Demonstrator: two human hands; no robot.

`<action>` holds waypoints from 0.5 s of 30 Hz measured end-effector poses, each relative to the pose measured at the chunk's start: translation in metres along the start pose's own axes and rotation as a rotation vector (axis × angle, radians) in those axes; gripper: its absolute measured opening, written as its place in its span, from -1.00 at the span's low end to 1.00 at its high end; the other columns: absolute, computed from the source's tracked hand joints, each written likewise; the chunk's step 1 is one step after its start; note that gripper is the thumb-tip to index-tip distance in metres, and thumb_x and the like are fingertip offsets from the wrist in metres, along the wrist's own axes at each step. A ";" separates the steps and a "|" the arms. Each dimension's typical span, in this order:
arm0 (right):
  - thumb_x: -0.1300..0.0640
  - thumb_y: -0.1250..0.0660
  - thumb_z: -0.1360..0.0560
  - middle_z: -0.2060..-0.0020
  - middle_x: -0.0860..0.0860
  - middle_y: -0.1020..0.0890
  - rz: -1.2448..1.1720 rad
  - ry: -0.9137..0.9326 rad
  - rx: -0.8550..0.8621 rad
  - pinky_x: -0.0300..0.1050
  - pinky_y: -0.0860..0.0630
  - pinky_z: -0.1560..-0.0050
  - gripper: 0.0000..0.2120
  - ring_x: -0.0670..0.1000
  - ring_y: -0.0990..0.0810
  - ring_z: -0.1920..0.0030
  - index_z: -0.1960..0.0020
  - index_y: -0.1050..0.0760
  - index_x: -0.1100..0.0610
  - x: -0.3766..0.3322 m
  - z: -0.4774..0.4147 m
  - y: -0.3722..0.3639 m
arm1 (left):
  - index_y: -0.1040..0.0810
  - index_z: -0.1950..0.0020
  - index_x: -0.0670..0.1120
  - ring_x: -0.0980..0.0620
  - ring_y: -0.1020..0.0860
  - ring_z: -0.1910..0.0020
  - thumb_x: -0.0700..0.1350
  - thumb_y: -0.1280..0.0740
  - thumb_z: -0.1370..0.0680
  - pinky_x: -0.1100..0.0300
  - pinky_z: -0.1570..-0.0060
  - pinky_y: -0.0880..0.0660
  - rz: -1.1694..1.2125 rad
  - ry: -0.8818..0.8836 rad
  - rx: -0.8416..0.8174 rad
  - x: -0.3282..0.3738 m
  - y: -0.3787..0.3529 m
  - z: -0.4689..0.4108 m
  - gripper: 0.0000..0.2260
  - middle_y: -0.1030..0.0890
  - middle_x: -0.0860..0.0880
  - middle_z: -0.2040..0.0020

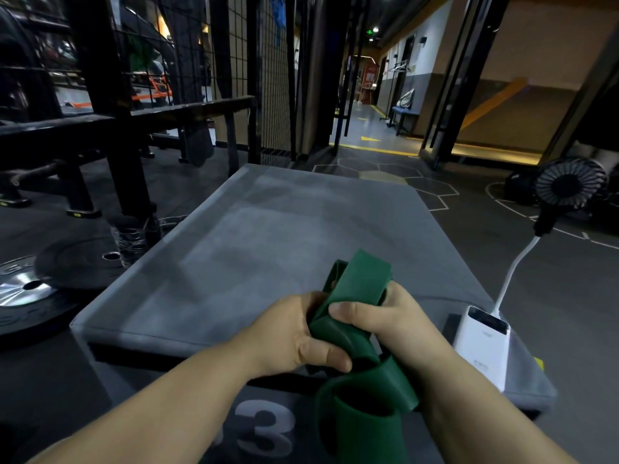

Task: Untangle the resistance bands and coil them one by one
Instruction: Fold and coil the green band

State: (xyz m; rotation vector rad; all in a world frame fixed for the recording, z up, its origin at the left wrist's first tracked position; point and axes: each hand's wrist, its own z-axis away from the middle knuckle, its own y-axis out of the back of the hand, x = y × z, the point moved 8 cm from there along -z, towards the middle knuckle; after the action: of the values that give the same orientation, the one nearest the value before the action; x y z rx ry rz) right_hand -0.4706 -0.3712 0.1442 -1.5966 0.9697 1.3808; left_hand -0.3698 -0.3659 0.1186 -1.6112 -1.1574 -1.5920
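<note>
The fingers and thumb of my left hand (294, 333) clench the folded green resistance band (358, 289). My right hand (395, 326) grips it too, thumb laid across the fold. The band is held over the near edge of the grey padded box (268, 236), loops hanging below. A white power bank (482, 346) lies at its near right corner.

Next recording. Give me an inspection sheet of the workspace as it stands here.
Surface: grey padded platform.
Job's things: green resistance band, bunched in loops above the platform's near edge; no other band seen.
Clutter: white power bank on the platform's right side.
Grippers: left hand and right hand both grip the band.
Cables: white cable from the power bank to a black fan.
Surroundings: weight plates on the floor left, black rack behind them.
</note>
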 end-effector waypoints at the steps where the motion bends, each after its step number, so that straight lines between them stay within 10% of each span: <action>1: 0.24 -0.50 -0.27 0.21 0.24 -0.61 0.010 -0.019 -0.003 -0.03 -0.55 0.21 -0.68 0.16 -0.60 0.20 0.11 -0.52 0.42 0.001 0.000 0.001 | -0.59 -0.04 -0.04 -0.01 -0.64 -0.01 -0.01 -0.65 -0.12 0.09 -0.02 -0.54 0.016 0.037 -0.030 -0.003 -0.001 0.000 -0.45 -0.69 -0.01 0.04; 5: 0.32 -0.53 -0.31 0.20 0.21 -0.67 0.072 -0.087 -0.051 -0.15 -0.58 0.24 -0.72 0.09 -0.65 0.23 0.07 -0.56 0.45 -0.003 0.003 0.000 | -0.66 -0.01 0.03 -0.09 -0.64 -0.08 -0.06 -0.57 -0.23 0.04 -0.16 -0.53 0.057 0.099 -0.090 -0.005 -0.007 0.004 -0.64 -0.69 -0.10 -0.03; 9: 0.16 -0.49 -0.30 0.22 0.11 -0.70 0.129 -0.116 -0.048 -0.20 -0.57 0.26 -0.75 0.02 -0.67 0.24 0.09 -0.61 0.28 -0.007 0.001 -0.003 | -0.70 0.20 0.04 0.08 -0.65 0.21 -0.19 -0.55 -0.25 0.24 0.19 -0.54 0.095 0.098 0.020 -0.009 -0.008 0.003 -0.81 -0.69 0.01 0.23; 15: -0.25 -0.31 -0.28 0.10 0.19 -0.71 0.206 -0.195 0.135 0.03 -0.61 -0.04 -0.40 0.16 -0.69 0.05 0.00 -0.63 0.26 -0.010 0.000 0.028 | -0.64 0.06 -0.11 0.04 -0.67 0.23 -0.13 -0.62 -0.21 0.25 0.29 -0.54 0.237 0.066 0.214 -0.005 0.002 0.003 -0.64 -0.70 -0.04 0.20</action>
State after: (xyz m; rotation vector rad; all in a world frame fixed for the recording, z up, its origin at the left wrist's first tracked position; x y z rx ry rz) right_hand -0.4970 -0.3814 0.1514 -1.2647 1.1063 1.5438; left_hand -0.3665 -0.3646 0.1140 -1.4836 -1.0228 -1.3139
